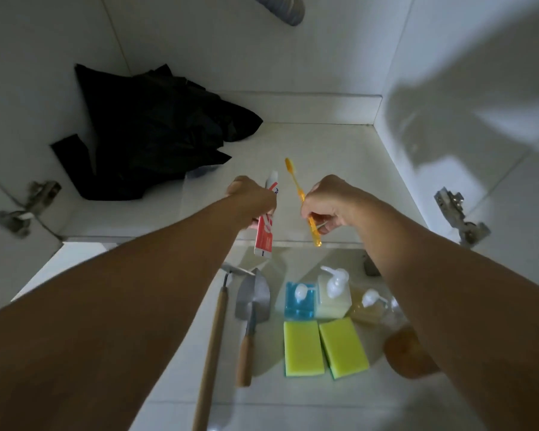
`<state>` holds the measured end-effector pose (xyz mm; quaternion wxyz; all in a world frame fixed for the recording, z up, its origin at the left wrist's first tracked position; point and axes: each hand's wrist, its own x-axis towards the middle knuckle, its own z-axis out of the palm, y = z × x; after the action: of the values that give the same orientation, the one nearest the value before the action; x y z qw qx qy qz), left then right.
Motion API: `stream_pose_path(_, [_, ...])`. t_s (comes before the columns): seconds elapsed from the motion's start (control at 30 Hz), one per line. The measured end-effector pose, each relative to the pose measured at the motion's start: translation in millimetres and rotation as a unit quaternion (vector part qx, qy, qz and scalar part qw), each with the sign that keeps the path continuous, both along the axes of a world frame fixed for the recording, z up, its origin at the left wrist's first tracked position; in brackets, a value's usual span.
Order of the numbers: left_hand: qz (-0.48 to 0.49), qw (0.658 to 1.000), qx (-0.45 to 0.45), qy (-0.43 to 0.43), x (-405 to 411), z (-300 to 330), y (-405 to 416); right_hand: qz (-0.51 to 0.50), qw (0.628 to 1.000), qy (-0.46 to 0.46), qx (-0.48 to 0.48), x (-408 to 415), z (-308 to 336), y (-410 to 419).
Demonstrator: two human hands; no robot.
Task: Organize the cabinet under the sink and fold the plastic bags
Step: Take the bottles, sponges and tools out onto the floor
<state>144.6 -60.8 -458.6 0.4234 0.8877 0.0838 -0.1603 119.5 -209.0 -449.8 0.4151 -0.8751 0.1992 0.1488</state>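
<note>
- Nearest, two yellow sponges (324,348) lay side by side on the white tiled floor (293,405), and everything else is placed from them.
- Left of the sponges lay a small trowel (252,301) with a wooden handle, and left of that a long wooden-handled tool (213,346) with a small metal head, both pointing toward the cabinet.
- Just behind the sponges stood a row of pump bottles: a blue one (299,301), a pale yellowish one (333,295) and a clear amber one (367,307); right of the sponges a brown round thing (402,349) sat partly hidden by the right forearm, too blurred to name.
- Farther behind the sponges, over the cabinet's front edge, the left hand (252,197) had its fingers curled round a red-and-white toothpaste tube (265,231), cap end pointing into the cabinet.
- Beside it, the right hand (330,203) pinched an orange toothbrush (302,200) near the middle of its handle, bristle end pointing toward the back; tube and brush were near each other but apart.
- Beyond the hands, far behind and left of the sponges, a crumpled heap of black plastic bags (150,135) lay on the cabinet floor (324,150) against its left wall.
- Metal hinges showed on the left (28,203) and right (458,216) sides of the opening.
- Farthest back, a grey ribbed drain hose (280,7) hung at the top.
</note>
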Motion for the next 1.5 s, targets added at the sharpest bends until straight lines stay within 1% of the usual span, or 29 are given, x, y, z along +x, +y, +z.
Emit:
stream_pose_path(0.1, [0.008, 1.0, 0.0, 0.019, -51.4, -19.5, 17.0, 0.017, 0.999, 0.049, 0.011, -52.9, -7.7, 13.9])
stream_pose_path(0.17, [0.013, 0.999, 0.003, 0.044, -85.8, -41.8, 28.3, 0.03, 0.995, 0.09, 0.016, -87.6, -27.4, 22.2])
stream_pose_path(0.27, [0.033, 0.996, 0.007, 0.078, -132.2, -85.1, 43.0, 0.04, 0.988, 0.147, 0.01, -136.5, -74.8, 34.3])
stream_pose_path(0.37, [0.035, 0.992, 0.009, 0.118, -175.0, -131.6, 51.2, 0.03, 0.98, 0.194, -0.028, -188.1, -127.9, 45.8])
stream_pose_path(0.47, [0.02, 0.989, 0.053, 0.135, -206.4, -176.5, 52.6, 0.018, 0.977, 0.207, -0.055, -229.8, -176.8, 53.7])
stream_pose_path(0.63, [0.039, 0.988, 0.072, 0.128, -239.1, -228.5, 59.4, 0.016, 0.976, 0.2, -0.081, -260.6, -235.1, 64.3])
stream_pose_path(0.77, [0.039, 0.991, 0.062, 0.113, -235.0, -249.2, 66.1, 0.085, 0.97, 0.164, -0.156, -252.0, -259.6, 73.8])
stream_pose_path(0.87, [0.029, 0.992, 0.084, 0.092, -225.6, -254.9, 64.1, 0.086, 0.976, 0.114, -0.164, -242.7, -272.6, 81.6])
stream_pose_path(0.97, [0.068, 0.991, 0.087, 0.078, -219.6, -260.2, 62.2, 0.059, 0.982, 0.098, -0.152, -238.6, -276.2, 86.2])
stream_pose_path(1.07, [0.088, 0.989, 0.082, 0.085, -218.3, -261.9, 62.0, 0.043, 0.986, 0.091, -0.134, -237.5, -282.2, 86.0])
stream_pose_path(1.13, [0.07, 0.988, 0.104, 0.085, -217.5, -260.3, 63.8, 0.075, 0.982, 0.078, -0.156, -237.3, -282.3, 86.8])
stream_pose_path(1.2, [0.042, 0.987, 0.138, 0.075, -215.3, -255.0, 66.6, 0.075, 0.981, 0.061, -0.168, -235.9, -275.9, 87.2])
stream_pose_path(1.27, [0.027, 0.988, 0.144, 0.048, -209.9, -240.4, 68.3, 0.05, 0.985, 0.048, -0.158, -230.2, -262.7, 85.1])
stream_pose_path(1.33, [0.022, 0.988, 0.148, 0.021, -198.4, -218.2, 69.9, 0.03, 0.988, 0.016, -0.15, -216.1, -243.0, 81.5])
stream_pose_path(1.5, [0.053, 0.988, 0.143, -0.029, -138.6, -142.6, 82.9, 0.04, 0.984, -0.072, -0.16, -153.9, -167.0, 73.5])
